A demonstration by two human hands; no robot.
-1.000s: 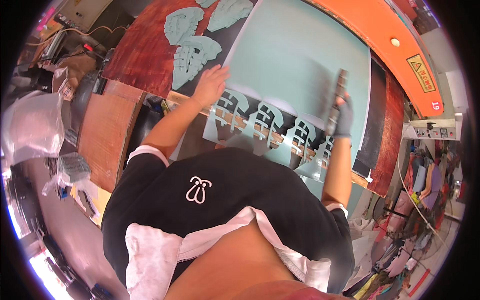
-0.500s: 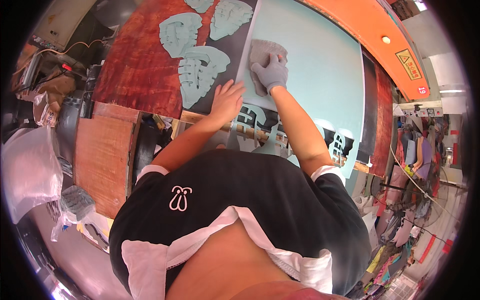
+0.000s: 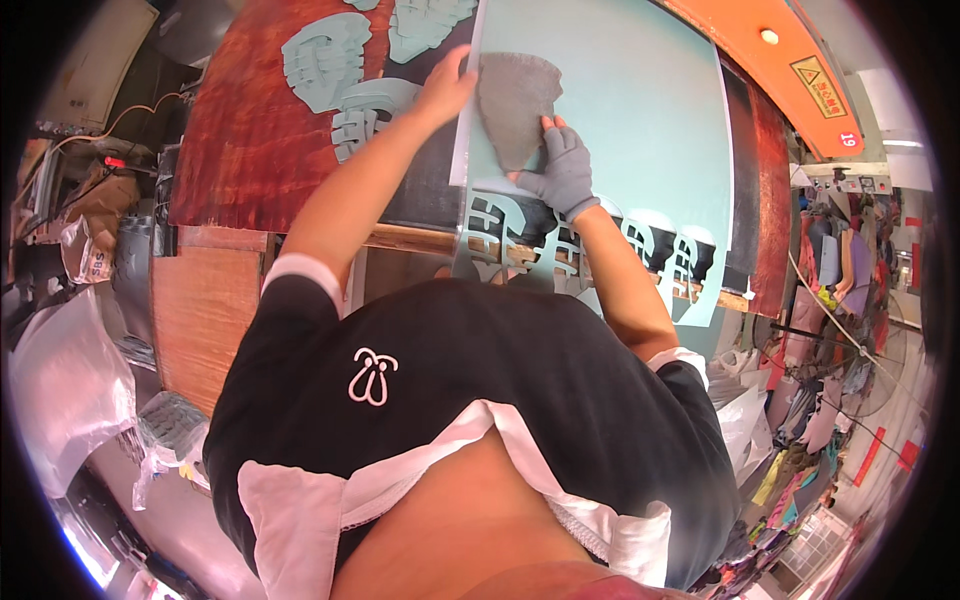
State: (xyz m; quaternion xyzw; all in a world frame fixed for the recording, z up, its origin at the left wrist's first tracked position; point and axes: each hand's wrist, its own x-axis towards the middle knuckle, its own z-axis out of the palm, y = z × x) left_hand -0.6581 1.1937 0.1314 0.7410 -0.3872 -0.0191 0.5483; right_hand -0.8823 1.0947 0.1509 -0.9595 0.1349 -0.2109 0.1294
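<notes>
A flat grey cutting die (image 3: 519, 100), broad at the far end and narrow at the near end, lies on a pale green sheet (image 3: 640, 120). My right hand (image 3: 562, 172), in a grey glove with bare fingertips, grips its narrow end, thumb at the tip and fingers along the right edge. My left hand (image 3: 447, 88) is bare, its fingers stretched out by the sheet's left edge, beside the die's far left side. Pale green cut pieces (image 3: 325, 62) with strap-like slots lie to the left; my left forearm partly covers one of them.
An orange machine beam (image 3: 745, 50) crosses behind the sheet at the far right. Cut-out sheet remnants (image 3: 490, 225) hang over the near table edge. The reddish wooden table (image 3: 235, 140) extends left. Clear plastic bags (image 3: 70, 390) stand at left, and colourful scraps (image 3: 800, 470) fill the right side.
My right hand has moved from the top of the die to its near end. My left hand has reached farther away, along the sheet's left edge. The whole view has shifted slightly.
</notes>
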